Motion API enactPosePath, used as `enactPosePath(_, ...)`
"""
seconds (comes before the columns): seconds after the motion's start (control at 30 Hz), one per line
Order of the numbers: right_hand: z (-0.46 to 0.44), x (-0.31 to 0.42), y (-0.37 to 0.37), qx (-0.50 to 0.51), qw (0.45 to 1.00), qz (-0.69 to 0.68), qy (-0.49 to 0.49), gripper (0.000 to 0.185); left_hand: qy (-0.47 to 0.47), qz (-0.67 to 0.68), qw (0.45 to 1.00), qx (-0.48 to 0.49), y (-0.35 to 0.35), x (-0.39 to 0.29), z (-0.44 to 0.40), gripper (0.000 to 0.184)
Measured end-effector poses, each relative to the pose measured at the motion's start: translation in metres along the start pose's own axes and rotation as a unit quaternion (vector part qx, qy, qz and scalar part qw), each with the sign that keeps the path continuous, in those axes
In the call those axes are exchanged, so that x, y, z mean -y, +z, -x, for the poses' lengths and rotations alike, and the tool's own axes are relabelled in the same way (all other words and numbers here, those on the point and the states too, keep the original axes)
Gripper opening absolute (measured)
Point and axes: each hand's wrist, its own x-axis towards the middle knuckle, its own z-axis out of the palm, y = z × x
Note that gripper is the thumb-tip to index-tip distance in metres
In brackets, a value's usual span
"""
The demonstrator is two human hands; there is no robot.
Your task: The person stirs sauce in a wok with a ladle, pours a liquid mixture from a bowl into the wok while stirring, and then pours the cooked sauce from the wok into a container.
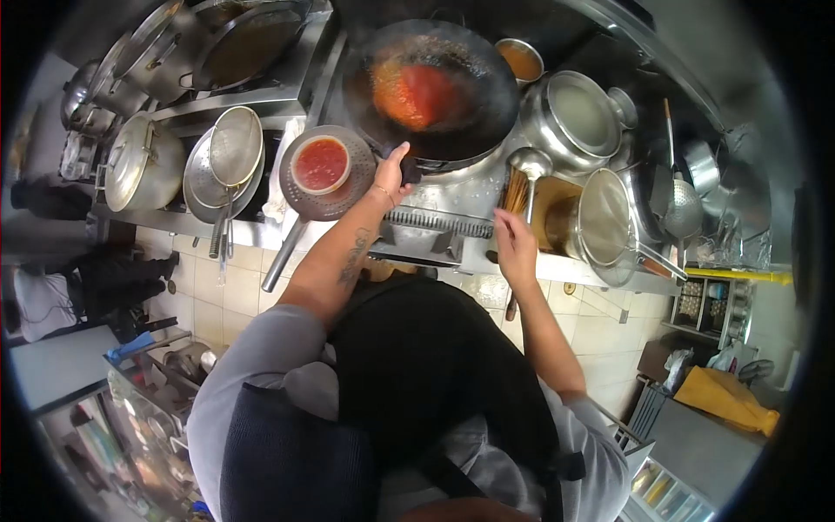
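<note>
My left hand (391,178) is closed around the near-side handle of a large dark wok (487,130), with a dark cloth (412,165) at the grip. Red sauce (426,96) bubbles and steams in the wok. Right of the wok, my right hand (515,245) is closed on the handle of a ladle (529,163). The ladle's bowl lies farther from me, beside a bamboo wok brush (515,193). By my left forearm, a bowl of red sauce (321,165) sits on a perforated skimmer (300,196).
Left of the skimmer stand a strainer (237,146) over a colander and a lidded pot (139,165). To the right are a steel pot (574,109), another strainer (604,213) and a perforated ladle (684,210). A small pot of orange liquid (519,61) stands behind.
</note>
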Motion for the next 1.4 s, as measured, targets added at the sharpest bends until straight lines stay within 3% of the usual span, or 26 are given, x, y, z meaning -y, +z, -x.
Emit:
enactPosePath(0.07,-0.023,0.039,0.038,-0.012,0.995,-0.084,-0.046,0.021,-0.059,-0.051,0.997,-0.020,-0.010,-0.008,0.039,0.028)
enactPosePath(0.13,-0.045,0.051,0.089,0.001,0.985,-0.173,-0.017,0.021,-0.056,-0.273,0.948,0.155,-0.057,-0.027,0.091,0.028)
enactPosePath(0.17,-0.054,0.062,0.114,0.026,0.983,-0.183,-0.006,0.022,-0.007,-0.291,0.931,0.219,-0.088,-0.034,0.106,0.028)
enactPosePath(0.2,-0.060,0.072,0.137,0.048,0.980,-0.193,0.009,0.024,0.102,-0.251,0.943,0.192,-0.100,-0.050,0.134,0.028)
enactPosePath(0.23,-0.068,0.068,0.166,0.078,0.976,-0.200,0.023,0.026,0.222,-0.306,0.916,0.134,-0.129,-0.065,0.139,0.030)
enactPosePath(0.33,-0.086,0.068,0.239,0.121,0.964,-0.213,0.101,0.033,0.318,-0.248,0.915,-0.006,-0.187,-0.124,0.126,0.039)
enactPosePath(0.4,-0.100,0.070,0.273,0.114,0.951,-0.248,0.145,0.037,0.147,-0.178,0.973,-0.012,-0.200,-0.164,0.124,0.038)
enactPosePath(0.43,-0.107,0.072,0.284,0.114,0.944,-0.256,0.174,0.034,0.137,-0.184,0.973,0.000,-0.213,-0.169,0.114,0.038)
enactPosePath(0.5,-0.118,0.077,0.298,0.092,0.939,-0.261,0.203,0.031,0.014,-0.124,0.991,0.052,-0.228,-0.174,0.084,0.033)
enactPosePath(0.6,-0.116,0.081,0.312,0.067,0.925,-0.293,0.233,0.025,-0.026,-0.122,0.988,0.093,-0.237,-0.175,0.064,0.027)
enactPosePath(0.67,-0.116,0.086,0.316,0.048,0.942,-0.239,0.232,0.022,-0.040,-0.121,0.982,0.142,-0.246,-0.177,0.059,0.024)
enactPosePath(0.7,-0.114,0.087,0.320,0.016,0.949,-0.220,0.226,0.024,-0.025,-0.120,0.985,0.120,-0.247,-0.176,0.060,0.023)
enactPosePath(0.77,-0.108,0.075,0.324,-0.018,0.993,-0.004,0.118,0.027,-0.007,-0.139,0.986,0.089,-0.235,-0.176,0.078,0.022)
enactPosePath(0.8,-0.106,0.058,0.327,0.003,0.987,-0.072,0.145,0.024,-0.008,-0.161,0.984,0.081,-0.229,-0.177,0.095,0.022)
enactPosePath(0.83,-0.095,0.060,0.323,-0.012,0.992,-0.055,0.110,0.020,-0.008,-0.183,0.974,0.135,-0.244,-0.178,0.091,0.026)
enactPosePath(0.87,-0.075,0.081,0.308,-0.034,0.980,-0.125,0.153,0.018,-0.010,-0.205,0.966,0.154,-0.238,-0.182,0.106,0.032)
enactPosePath(0.9,-0.063,0.071,0.307,-0.083,0.982,-0.124,0.113,0.016,0.002,-0.220,0.967,0.130,-0.230,-0.180,0.119,0.037)
enactPosePath(0.93,-0.040,0.096,0.284,-0.079,0.963,-0.191,0.173,0.015,-0.003,-0.230,0.964,0.137,-0.223,-0.184,0.135,0.039)
enactPosePath(0.97,-0.025,0.094,0.278,-0.100,0.973,-0.154,0.141,0.017,-0.025,-0.241,0.955,0.172,-0.218,-0.190,0.149,0.042)
enactPosePath(1.0,0.001,0.108,0.257,-0.130,0.989,-0.032,0.062,0.020,-0.044,-0.270,0.935,0.226,-0.217,-0.197,0.159,0.044)
enactPosePath(1.07,0.071,0.168,0.206,-0.131,0.959,-0.194,0.158,0.020,-0.001,-0.242,0.942,0.231,-0.193,-0.184,0.206,0.040)
enactPosePath(1.13,0.130,0.184,0.188,-0.189,0.941,-0.234,0.154,0.018,-0.011,-0.272,0.921,0.278,-0.190,-0.177,0.229,0.046)
enactPosePath(1.2,0.203,0.216,0.163,-0.234,0.927,-0.235,0.175,0.017,-0.025,-0.271,0.914,0.302,-0.152,-0.155,0.318,0.052)
enactPosePath(1.27,0.285,0.242,0.147,-0.295,0.914,-0.220,0.167,0.018,-0.146,-0.310,0.817,0.465,-0.162,-0.147,0.307,0.056)
enactPosePath(1.4,0.439,0.271,0.141,-0.403,0.848,-0.282,0.197,0.018,-0.199,-0.338,0.726,0.565,-0.138,-0.073,0.395,0.059)
